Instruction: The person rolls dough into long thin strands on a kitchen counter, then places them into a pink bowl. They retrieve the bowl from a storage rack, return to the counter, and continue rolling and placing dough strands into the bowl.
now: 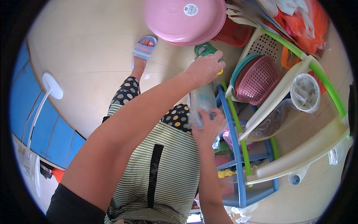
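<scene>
My left hand (205, 70) is closed, its fingers curled in. What they hold is hidden. Just beyond it shows a ribbed green translucent piece (204, 48) that looks like part of a plastic bottle, and a small yellow piece (220, 72) sits at the fingers' edge. Nearer to my body, my right hand (211, 121) is wrapped against a clear, crumpled plastic bag (203, 98). The bag stretches up between my two hands, and its contents are blurred.
Pink basins (171, 20) stand ahead on the floor. To the right is a blue, green and white shelf rack (231, 128) with stacked colander baskets (260, 80) and a bag-lined bin (305, 93). A white round-headed stand (52, 85) is by the blue cabinets (61, 134) at left.
</scene>
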Action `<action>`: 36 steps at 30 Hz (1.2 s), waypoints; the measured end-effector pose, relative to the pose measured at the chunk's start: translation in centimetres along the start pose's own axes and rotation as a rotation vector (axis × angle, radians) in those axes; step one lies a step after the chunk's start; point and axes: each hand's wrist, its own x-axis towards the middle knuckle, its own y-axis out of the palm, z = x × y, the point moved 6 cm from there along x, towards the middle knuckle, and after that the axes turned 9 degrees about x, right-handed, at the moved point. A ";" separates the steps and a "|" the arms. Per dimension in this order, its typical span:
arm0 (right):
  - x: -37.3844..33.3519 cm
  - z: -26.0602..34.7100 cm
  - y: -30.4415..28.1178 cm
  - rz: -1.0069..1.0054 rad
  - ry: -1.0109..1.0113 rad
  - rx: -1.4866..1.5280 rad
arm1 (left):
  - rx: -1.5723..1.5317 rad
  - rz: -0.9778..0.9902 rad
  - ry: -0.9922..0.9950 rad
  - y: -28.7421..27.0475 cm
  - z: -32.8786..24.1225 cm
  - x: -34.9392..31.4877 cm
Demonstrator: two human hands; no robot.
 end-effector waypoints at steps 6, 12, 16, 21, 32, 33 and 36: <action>3.3 -4.1 -4.7 -0.158 0.010 -0.021 | -0.011 0.036 0.018 1.1 -0.3 -0.2; 3.8 -4.8 -5.1 -0.157 -0.078 -0.016 | 0.112 0.082 0.045 2.5 -1.9 -0.2; 3.1 -3.8 -5.6 -0.244 0.001 -0.028 | 0.139 0.116 0.042 2.8 -2.0 -0.7; 3.3 -2.0 -7.6 -0.172 -0.084 0.172 | 0.109 0.081 0.025 2.1 -1.4 -1.7; 26.3 -4.3 2.6 -0.139 0.482 1.029 | -0.253 -0.120 -0.444 -5.6 -3.9 -13.7; 27.9 -5.4 4.4 -0.130 0.625 1.052 | -0.450 -0.008 -0.561 -5.7 -4.5 -16.1; 30.4 -5.9 7.8 0.085 0.724 1.246 | -0.791 0.021 -0.655 -7.1 -5.9 -21.5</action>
